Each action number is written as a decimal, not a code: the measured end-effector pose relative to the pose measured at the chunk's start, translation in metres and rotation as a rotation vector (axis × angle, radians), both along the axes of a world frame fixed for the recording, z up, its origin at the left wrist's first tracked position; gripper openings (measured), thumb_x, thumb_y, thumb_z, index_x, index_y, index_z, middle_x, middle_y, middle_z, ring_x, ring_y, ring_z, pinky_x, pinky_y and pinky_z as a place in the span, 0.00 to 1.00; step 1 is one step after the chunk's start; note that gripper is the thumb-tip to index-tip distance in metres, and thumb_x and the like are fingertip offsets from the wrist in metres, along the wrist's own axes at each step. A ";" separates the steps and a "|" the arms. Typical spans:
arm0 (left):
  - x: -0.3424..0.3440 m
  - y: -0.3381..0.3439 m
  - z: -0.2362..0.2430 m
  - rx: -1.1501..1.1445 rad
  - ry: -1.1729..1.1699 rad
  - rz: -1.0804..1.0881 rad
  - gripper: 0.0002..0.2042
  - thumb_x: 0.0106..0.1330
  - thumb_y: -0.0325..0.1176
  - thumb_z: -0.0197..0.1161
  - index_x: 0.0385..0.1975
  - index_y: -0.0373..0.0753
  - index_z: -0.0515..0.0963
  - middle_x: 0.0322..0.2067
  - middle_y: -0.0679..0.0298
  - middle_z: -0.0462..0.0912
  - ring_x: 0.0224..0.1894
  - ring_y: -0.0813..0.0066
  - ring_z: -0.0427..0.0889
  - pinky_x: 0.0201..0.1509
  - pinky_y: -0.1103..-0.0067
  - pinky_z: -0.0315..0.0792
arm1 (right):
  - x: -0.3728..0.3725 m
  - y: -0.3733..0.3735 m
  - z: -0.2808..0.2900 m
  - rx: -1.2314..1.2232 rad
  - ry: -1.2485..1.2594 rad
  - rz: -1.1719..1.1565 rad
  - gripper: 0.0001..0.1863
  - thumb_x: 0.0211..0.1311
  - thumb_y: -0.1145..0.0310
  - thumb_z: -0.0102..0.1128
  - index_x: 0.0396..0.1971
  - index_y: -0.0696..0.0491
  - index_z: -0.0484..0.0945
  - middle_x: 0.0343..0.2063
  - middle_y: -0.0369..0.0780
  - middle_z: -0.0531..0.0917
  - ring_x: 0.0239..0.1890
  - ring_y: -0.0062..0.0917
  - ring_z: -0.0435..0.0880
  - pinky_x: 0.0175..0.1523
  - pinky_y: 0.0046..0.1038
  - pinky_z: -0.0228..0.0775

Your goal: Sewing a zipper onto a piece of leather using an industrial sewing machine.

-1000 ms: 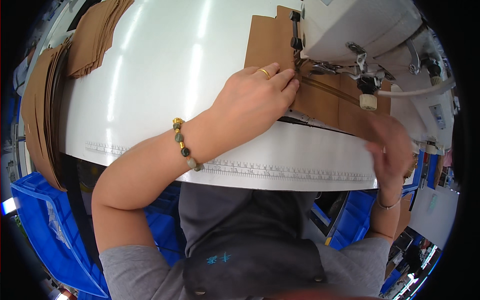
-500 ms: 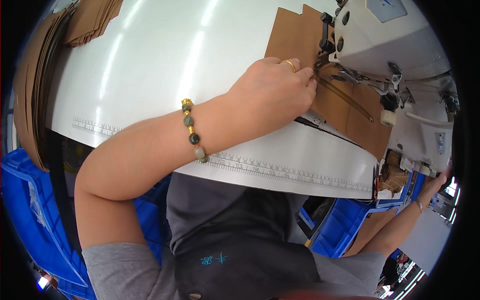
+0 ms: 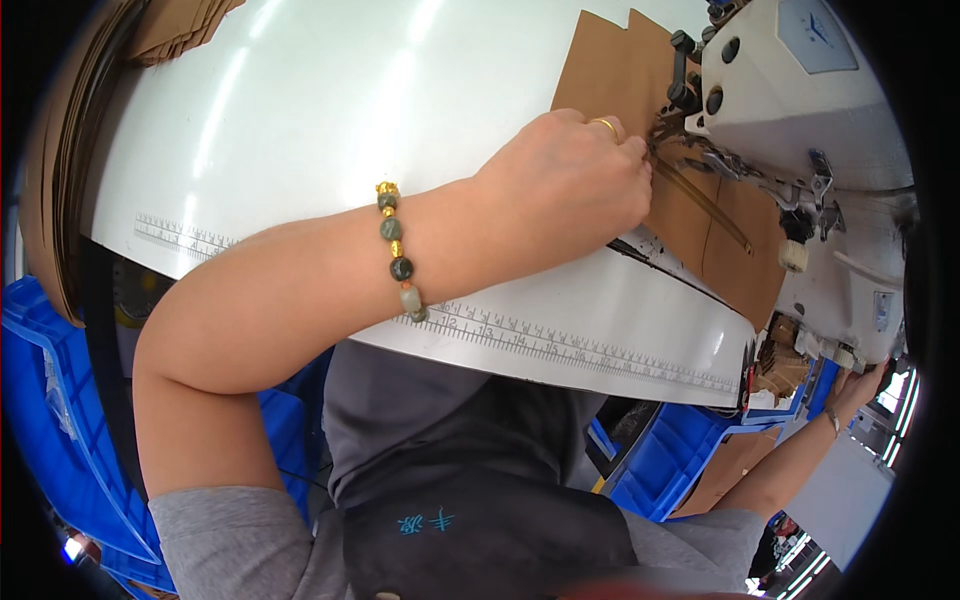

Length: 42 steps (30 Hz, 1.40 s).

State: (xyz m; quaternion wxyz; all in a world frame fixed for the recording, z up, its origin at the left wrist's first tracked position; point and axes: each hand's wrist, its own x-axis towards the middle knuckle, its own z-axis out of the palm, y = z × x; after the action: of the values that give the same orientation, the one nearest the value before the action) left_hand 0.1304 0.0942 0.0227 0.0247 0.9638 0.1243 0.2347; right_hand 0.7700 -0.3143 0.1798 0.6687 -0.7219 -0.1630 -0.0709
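Fingers [image 3: 641,160] of the left hand [image 3: 575,190] are curled and bunched together over a brown sheet [image 3: 605,75], their tips just beside the metal parts under a white machine's head [image 3: 790,100]. Whether they pinch the sheet or only press on it, I cannot tell. The sheet lies flat on the right part of the white table [image 3: 330,120], running from the far side toward the near right, partly beneath the machine head. A narrow brown strip [image 3: 705,207] slants across it, from the fingertips toward the near right. A gold ring [image 3: 604,127] and a beaded bracelet [image 3: 396,248] are worn on the left hand and wrist.

The right hand [image 3: 858,388] reaches to the far right, beside the machine's end; its fingers are partly hidden, so their grip cannot be told. Ruler markings [image 3: 540,345] follow the table's near edge. On the left are two stacks of brown pieces, one farther [image 3: 180,30], one nearer [image 3: 55,170]. Blue bins sit below the table, left [image 3: 30,350] and right [image 3: 668,450].
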 end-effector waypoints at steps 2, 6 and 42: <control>0.000 0.000 0.000 0.018 -0.003 0.004 0.17 0.59 0.27 0.65 0.48 0.35 0.86 0.50 0.63 0.89 0.51 0.69 0.87 0.50 0.77 0.83 | 0.005 -0.006 -0.008 0.055 -0.030 0.022 0.26 0.76 0.60 0.62 0.67 0.55 0.73 0.63 0.45 0.78 0.63 0.38 0.80 0.64 0.42 0.79; 0.000 0.000 0.000 -0.010 -0.044 -0.019 0.17 0.58 0.28 0.65 0.48 0.34 0.86 0.50 0.62 0.89 0.51 0.68 0.87 0.50 0.77 0.83 | 0.006 -0.017 -0.022 0.081 0.000 0.130 0.27 0.77 0.56 0.61 0.68 0.53 0.71 0.64 0.44 0.79 0.63 0.37 0.80 0.66 0.41 0.77; -0.005 -0.007 0.026 -0.198 0.065 0.001 0.22 0.66 0.44 0.72 0.54 0.38 0.86 0.60 0.59 0.85 0.64 0.56 0.83 0.62 0.69 0.80 | -0.445 0.279 -0.136 -0.638 -1.036 0.844 0.17 0.59 0.61 0.73 0.43 0.56 0.84 0.47 0.42 0.85 0.57 0.37 0.82 0.65 0.38 0.72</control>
State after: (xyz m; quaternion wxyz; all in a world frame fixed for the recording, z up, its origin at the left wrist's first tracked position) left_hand 0.1258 0.0871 0.0485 0.1155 0.9636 0.1483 0.1900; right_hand 0.3253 -0.0358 0.0436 0.2340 -0.6311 -0.7342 -0.0887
